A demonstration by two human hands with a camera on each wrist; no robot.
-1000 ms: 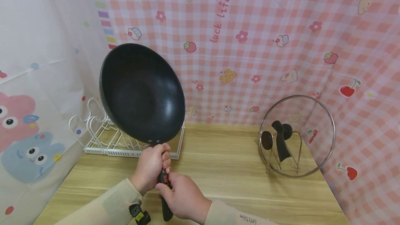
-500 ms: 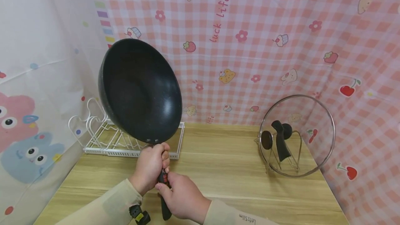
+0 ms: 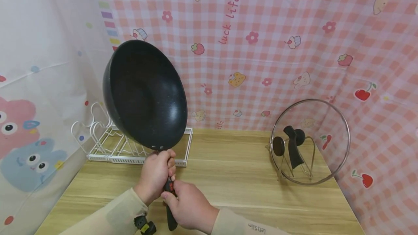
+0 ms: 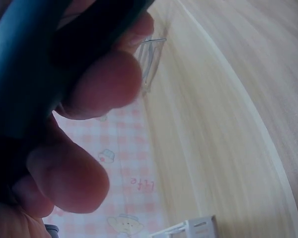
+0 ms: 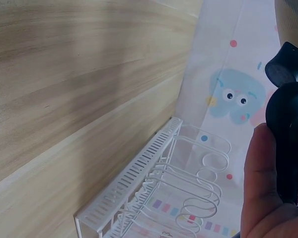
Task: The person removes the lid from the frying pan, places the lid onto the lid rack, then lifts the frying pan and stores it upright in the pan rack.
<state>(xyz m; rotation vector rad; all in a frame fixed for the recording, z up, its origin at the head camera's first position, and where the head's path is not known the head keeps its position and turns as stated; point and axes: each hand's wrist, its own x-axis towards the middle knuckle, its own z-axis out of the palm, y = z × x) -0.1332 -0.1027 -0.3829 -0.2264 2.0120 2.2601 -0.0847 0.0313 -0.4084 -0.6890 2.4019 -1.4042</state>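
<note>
A black wok (image 3: pixel 147 97) is held up and tilted, its inside facing me, above and in front of a white wire rack (image 3: pixel 121 159). My left hand (image 3: pixel 156 173) grips its black handle (image 3: pixel 171 220) close to the pan. Lower on the same handle, my right hand (image 3: pixel 192 204) holds on with the thumb laid across it. In the left wrist view, curled fingers (image 4: pixel 74 178) wrap the dark handle. The right wrist view has part of the right hand (image 5: pixel 260 188) against the handle, with the white rack (image 5: pixel 134 173) beyond.
On the right, a glass lid (image 3: pixel 346 133) with a metal rim and black handle (image 3: pixel 295 151) leans on a small wire stand (image 3: pixel 311 166). A wooden tabletop (image 3: pixel 228 166) lies beneath. Patterned cloth (image 3: pixel 261 61) hangs behind and at both sides.
The wok has turned a little on its handle, so its opening looks narrower and faces more to the right. Both hands keep their hold and have shifted slightly left.
</note>
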